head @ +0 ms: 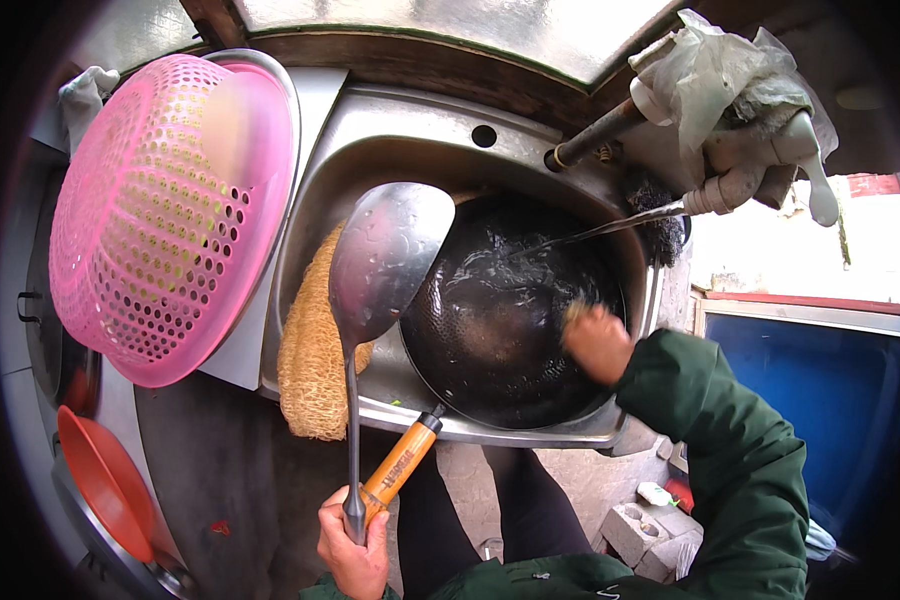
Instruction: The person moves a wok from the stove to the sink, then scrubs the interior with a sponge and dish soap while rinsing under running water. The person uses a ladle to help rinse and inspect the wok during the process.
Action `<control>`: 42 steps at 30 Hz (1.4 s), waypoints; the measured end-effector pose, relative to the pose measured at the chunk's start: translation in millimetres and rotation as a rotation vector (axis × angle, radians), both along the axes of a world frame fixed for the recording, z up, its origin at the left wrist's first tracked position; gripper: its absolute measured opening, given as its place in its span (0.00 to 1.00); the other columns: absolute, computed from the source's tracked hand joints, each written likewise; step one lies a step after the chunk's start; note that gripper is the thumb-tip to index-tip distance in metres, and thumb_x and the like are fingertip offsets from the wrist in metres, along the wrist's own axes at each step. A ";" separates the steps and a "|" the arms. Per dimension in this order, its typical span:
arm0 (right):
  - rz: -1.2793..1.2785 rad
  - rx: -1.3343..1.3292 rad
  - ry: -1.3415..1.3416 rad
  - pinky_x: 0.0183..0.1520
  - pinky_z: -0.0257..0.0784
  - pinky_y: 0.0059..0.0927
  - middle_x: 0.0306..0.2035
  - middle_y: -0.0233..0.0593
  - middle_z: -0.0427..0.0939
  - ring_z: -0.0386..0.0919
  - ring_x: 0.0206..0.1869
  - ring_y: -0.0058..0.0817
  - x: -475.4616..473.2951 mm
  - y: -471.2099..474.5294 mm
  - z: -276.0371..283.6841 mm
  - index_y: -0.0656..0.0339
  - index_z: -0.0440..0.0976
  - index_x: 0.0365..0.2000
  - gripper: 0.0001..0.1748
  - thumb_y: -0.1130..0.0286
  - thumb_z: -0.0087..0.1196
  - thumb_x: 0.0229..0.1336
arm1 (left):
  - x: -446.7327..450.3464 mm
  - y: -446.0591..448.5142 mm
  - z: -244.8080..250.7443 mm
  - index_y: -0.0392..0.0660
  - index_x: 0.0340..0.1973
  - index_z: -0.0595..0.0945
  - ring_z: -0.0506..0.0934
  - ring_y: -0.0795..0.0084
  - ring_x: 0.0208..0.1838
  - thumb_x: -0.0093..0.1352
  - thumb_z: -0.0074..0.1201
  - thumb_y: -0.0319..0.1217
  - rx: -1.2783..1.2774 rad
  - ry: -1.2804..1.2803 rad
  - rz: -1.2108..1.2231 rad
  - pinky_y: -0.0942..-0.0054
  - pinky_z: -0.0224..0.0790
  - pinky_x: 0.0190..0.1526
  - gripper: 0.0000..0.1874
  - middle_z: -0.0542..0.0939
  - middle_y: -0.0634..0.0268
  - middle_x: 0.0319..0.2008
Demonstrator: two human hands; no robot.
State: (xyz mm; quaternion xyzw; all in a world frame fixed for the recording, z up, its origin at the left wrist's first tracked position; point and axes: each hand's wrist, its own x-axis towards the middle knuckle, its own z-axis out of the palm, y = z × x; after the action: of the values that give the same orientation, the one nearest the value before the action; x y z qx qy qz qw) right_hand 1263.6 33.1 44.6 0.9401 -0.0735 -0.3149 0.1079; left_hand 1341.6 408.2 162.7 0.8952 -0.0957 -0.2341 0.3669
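My left hand (352, 547) grips the wooden handle (399, 466) of a black wok together with the shaft of a steel wok spatula (386, 262). The spatula's broad wet head rises over the sink's left part. In the sink, the wok (487, 375) holds some water, and a stream (607, 227) from the tap runs into it. My right hand (600, 345) is inside the wok at its right side, blurred, with its fingers closed on a small yellowish scrubber (573, 310). Partly behind the spatula, a large dried loofah (311, 360) leans over the sink's front left edge.
A pink plastic colander (157, 225) over a metal basin (289, 97) stands left of the steel sink (427, 105). The tap (727, 184), wrapped in plastic, juts in from the right. Lower left are an orange bowl (109, 480) and a pot; concrete blocks (637, 529) lie on the floor.
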 end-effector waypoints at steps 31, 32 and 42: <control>-0.415 0.794 -0.609 0.44 0.72 0.48 0.35 0.56 0.76 0.76 0.40 0.54 114.1 69.7 14.4 0.64 0.73 0.42 0.19 0.67 0.57 0.48 | -2.0 3.2 -1.6 0.36 0.46 0.73 0.79 0.58 0.40 0.63 0.61 0.26 -0.009 -0.010 -0.004 0.66 0.71 0.45 0.18 0.79 0.54 0.38; -0.456 0.809 -0.739 0.44 0.72 0.47 0.35 0.56 0.75 0.75 0.40 0.54 123.1 71.7 18.2 0.65 0.73 0.42 0.19 0.67 0.56 0.49 | -2.3 3.2 -1.8 0.36 0.46 0.72 0.79 0.58 0.40 0.63 0.61 0.26 -0.009 -0.021 -0.007 0.66 0.71 0.44 0.18 0.79 0.54 0.38; -0.132 0.548 -1.640 0.42 0.76 0.34 0.38 0.47 0.77 0.77 0.39 0.35 85.7 61.9 178.8 0.69 0.73 0.49 0.17 0.77 0.52 0.57 | -1.1 3.8 -4.9 0.37 0.46 0.72 0.79 0.58 0.41 0.64 0.60 0.25 -0.063 -0.059 -0.012 0.65 0.71 0.45 0.17 0.78 0.53 0.40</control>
State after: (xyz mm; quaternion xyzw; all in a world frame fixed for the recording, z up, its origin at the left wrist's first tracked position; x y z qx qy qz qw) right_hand 1349.3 95.0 223.4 0.8571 -0.1040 0.4501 -0.2279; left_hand 1340.5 412.1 157.8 0.8891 -0.1190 -0.2069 0.3905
